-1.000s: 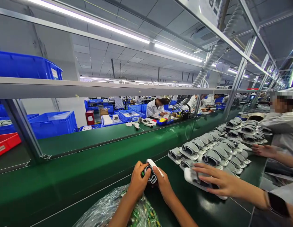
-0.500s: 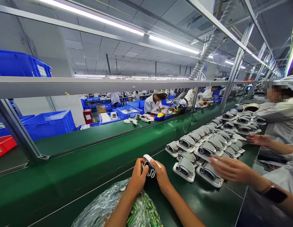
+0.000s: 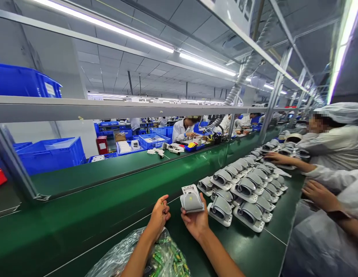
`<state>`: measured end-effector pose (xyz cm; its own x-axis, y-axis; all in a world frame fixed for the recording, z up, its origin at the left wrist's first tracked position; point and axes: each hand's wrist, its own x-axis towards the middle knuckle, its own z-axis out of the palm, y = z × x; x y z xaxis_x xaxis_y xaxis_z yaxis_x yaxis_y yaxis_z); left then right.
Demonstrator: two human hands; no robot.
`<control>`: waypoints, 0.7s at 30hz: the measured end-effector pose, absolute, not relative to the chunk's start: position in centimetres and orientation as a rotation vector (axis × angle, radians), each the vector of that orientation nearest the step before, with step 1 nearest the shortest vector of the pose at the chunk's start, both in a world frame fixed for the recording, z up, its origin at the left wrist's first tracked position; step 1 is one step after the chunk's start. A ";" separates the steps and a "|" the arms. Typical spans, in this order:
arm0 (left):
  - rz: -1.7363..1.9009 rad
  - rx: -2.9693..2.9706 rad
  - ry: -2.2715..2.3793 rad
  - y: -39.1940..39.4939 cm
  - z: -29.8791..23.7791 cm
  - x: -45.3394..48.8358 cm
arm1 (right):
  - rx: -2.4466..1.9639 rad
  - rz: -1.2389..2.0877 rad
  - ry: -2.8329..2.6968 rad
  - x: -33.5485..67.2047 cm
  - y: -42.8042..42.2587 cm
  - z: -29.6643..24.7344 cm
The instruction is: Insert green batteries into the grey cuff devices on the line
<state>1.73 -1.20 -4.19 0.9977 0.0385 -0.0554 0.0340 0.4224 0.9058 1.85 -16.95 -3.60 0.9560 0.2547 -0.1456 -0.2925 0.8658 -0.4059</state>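
Head view. Left hand [image 3: 159, 217]: fingers released and loosely spread, thumb up, nothing held. It sits just beside the right hand [image 3: 194, 222], not touching it. Right hand: palm up, fingers curled beneath a grey-and-white plastic device [image 3: 192, 200], grasping it just above the green conveyor belt [image 3: 248, 246]. Device stands tilted, white flat panel uppermost at the far end.

Below the left wrist, a clear plastic bag [image 3: 121, 257] lies on the belt, holding green parts [image 3: 167, 254]; bag's contents too crowded to tell apart.

To the right, close rows of similar devices [image 3: 245, 192] stand on the belt, near the right hand but apart from it. A co-worker [image 3: 335, 146] in white smock and hair cap reaches across; that hand [image 3: 278, 157] lies over the far rows. Another hand [image 3: 320, 196] hangs at the right edge; owner unclear.

Beyond the belt: blue crates [image 3: 52, 156], other workers at benches.
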 end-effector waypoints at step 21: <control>0.017 1.085 -0.039 -1.2 -4.2 1.6 | -0.508 0.423 -0.011 0.6 -17.1 -3.9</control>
<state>1.57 -1.17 -4.17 0.9992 -0.0053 0.0402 -0.0331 0.4669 0.8837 0.63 -17.11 -3.85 0.9136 0.3958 -0.0936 -0.3905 0.7892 -0.4741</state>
